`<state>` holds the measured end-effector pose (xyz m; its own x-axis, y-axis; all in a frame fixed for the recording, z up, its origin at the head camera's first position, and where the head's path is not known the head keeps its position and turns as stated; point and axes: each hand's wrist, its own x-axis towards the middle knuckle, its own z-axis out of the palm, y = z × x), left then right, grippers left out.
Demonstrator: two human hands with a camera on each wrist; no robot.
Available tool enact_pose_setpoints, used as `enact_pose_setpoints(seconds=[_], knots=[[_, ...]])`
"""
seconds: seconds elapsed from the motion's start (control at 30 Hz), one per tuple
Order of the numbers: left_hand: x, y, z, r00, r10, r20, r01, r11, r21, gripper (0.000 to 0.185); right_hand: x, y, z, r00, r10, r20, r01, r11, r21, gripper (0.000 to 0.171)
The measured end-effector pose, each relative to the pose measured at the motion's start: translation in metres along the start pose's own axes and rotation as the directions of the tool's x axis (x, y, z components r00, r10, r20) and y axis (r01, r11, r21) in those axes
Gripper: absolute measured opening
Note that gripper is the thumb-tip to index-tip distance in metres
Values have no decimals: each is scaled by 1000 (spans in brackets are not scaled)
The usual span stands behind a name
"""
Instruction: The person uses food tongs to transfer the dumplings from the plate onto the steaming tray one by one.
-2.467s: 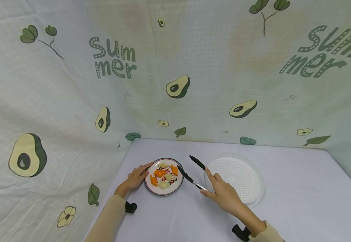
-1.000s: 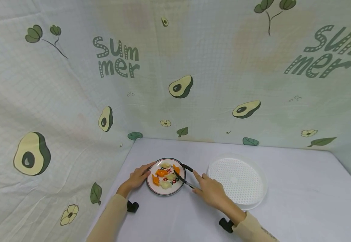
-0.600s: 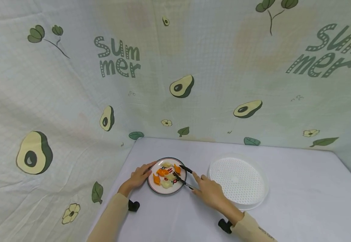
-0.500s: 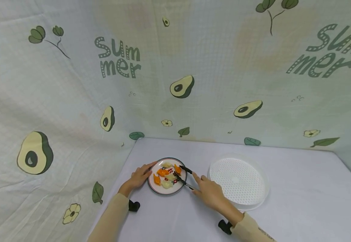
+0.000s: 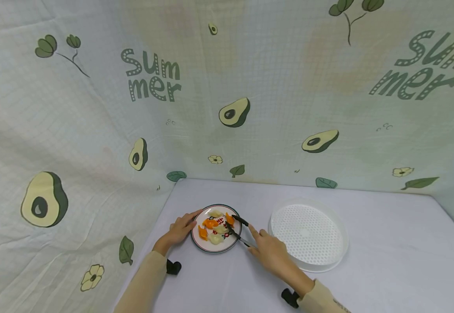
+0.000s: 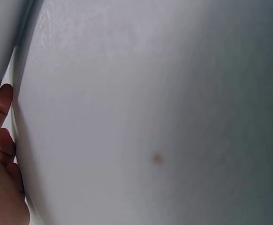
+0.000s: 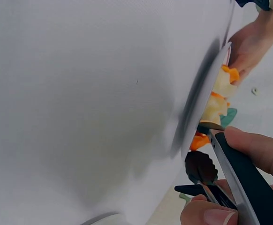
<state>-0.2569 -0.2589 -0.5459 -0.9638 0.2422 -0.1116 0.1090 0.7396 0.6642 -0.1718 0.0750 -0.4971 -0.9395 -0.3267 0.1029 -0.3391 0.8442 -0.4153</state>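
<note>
the right hand (image 5: 271, 251) grips a pair of black-tipped metal tongs (image 5: 241, 220), its thumb and fingers closed round the two arms. the tong tips stand apart over the right side of a round dark-rimmed plate (image 5: 205, 245), one on either side of an orange dumpling-shaped piece (image 5: 229, 218); whether they touch it i cannot tell. the left hand (image 5: 181, 228) lies at the plate's left edge, fingers loosely extended against the rim, not wrapped round anything. on the plate are two more orange pieces (image 5: 210, 224) and three pale ones (image 5: 215, 239), scattered over a red print. to the right, well apart from the plate, a white perforated round tray (image 5: 307, 234) sits on a white round base (image 5: 321, 268). all of it is on a white-covered table (image 5: 387, 243), with an avocado-print cloth (image 5: 266, 143) hanging behind
</note>
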Motion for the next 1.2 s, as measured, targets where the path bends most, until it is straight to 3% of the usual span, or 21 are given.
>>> enact_pose_setpoints(seconds=[0.57, 1.2], knots=[[1, -1, 2, 1000, 2, -6, -2, 1000, 25, 47, -4, 0, -1, 999, -20, -39, 21, 1000, 9, 61], [-1, 2, 1, 1000, -2, -4, 2, 1000, 28, 46, -12, 4, -32, 999, -6, -45, 8, 999, 32, 62]])
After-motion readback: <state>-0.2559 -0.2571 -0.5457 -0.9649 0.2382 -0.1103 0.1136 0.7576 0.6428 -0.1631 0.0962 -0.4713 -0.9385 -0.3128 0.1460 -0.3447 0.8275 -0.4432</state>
